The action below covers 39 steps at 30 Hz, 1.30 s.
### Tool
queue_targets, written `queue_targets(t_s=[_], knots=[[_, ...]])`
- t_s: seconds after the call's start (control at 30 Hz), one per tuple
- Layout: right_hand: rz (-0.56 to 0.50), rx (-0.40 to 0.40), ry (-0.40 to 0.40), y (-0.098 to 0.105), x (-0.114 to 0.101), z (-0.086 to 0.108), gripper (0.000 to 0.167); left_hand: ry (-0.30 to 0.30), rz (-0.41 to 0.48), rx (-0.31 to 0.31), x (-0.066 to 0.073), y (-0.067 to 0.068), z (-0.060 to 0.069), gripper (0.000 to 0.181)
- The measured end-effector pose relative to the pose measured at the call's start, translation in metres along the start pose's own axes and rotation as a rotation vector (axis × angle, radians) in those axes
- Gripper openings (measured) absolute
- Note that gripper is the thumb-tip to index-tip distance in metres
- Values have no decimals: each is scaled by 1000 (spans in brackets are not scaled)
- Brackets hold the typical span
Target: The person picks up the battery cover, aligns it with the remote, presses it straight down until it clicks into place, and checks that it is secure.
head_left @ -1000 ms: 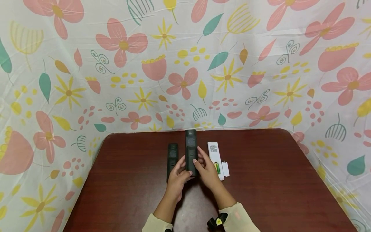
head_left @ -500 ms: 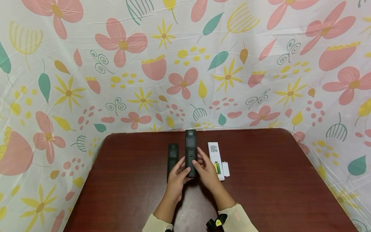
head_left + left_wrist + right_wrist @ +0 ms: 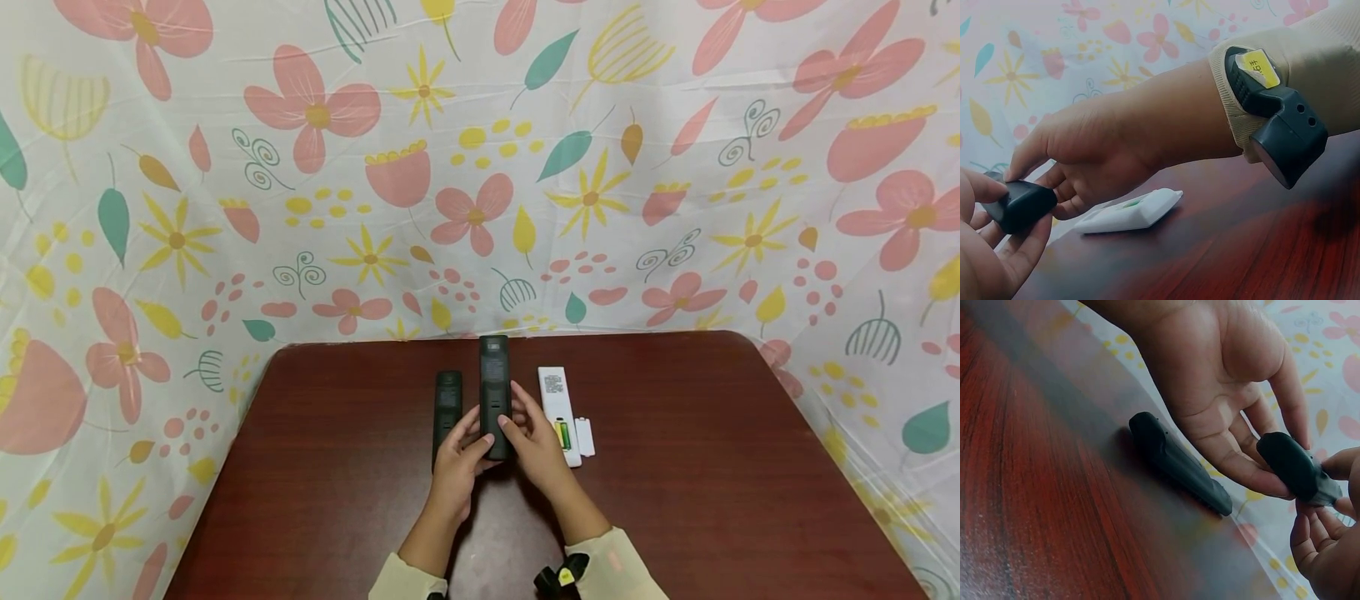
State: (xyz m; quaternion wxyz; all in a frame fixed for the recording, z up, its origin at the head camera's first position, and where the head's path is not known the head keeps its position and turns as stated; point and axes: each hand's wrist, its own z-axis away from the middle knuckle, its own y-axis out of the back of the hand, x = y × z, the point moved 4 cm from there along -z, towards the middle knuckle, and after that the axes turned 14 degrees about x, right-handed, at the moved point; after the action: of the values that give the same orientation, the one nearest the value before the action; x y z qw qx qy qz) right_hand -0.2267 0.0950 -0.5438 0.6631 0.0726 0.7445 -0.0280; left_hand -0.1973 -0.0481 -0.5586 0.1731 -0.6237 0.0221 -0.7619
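Both hands hold a black remote control [image 3: 494, 375] above the table, its back with the label and cover latch facing up. My left hand [image 3: 452, 471] grips its lower left side, thumb on the back and fingers beneath. From the other side my right hand [image 3: 543, 450] pinches it, with the thumb on the cover. A second black remote control [image 3: 447, 398] lies on the table at the left, partly hidden by the left hand. To the right lies a white remote control [image 3: 554, 396], back up, with a green battery [image 3: 562, 435] in its uncovered compartment.
The white battery cover [image 3: 584, 437] lies right beside the white remote. All of this is on a dark red-brown wooden table [image 3: 337, 517]. A flower-printed cloth [image 3: 465, 100] hangs behind and beside the table. A wrist camera [image 3: 561, 575] sits at the right cuff.
The left thumb has shifted slightly up from the bottom end of the held remote onto its back. The right hand and the things on the table stay where they were.
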Motion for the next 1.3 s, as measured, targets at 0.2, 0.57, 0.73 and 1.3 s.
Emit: queue_targets(t_s=[0.2, 0.57, 0.73, 1.3], knots=[[14, 5, 0, 0, 2, 0, 61, -5, 1, -2, 0, 0, 0, 58], [2, -16, -7, 0, 3, 1, 61, -7, -2, -1, -1, 1, 0, 58], [1, -20, -4, 1, 4, 1, 61, -2, 4, 1, -2, 1, 0, 57], [-4, -14, -11, 1, 5, 2, 61, 4, -11, 16, -4, 2, 0, 57]])
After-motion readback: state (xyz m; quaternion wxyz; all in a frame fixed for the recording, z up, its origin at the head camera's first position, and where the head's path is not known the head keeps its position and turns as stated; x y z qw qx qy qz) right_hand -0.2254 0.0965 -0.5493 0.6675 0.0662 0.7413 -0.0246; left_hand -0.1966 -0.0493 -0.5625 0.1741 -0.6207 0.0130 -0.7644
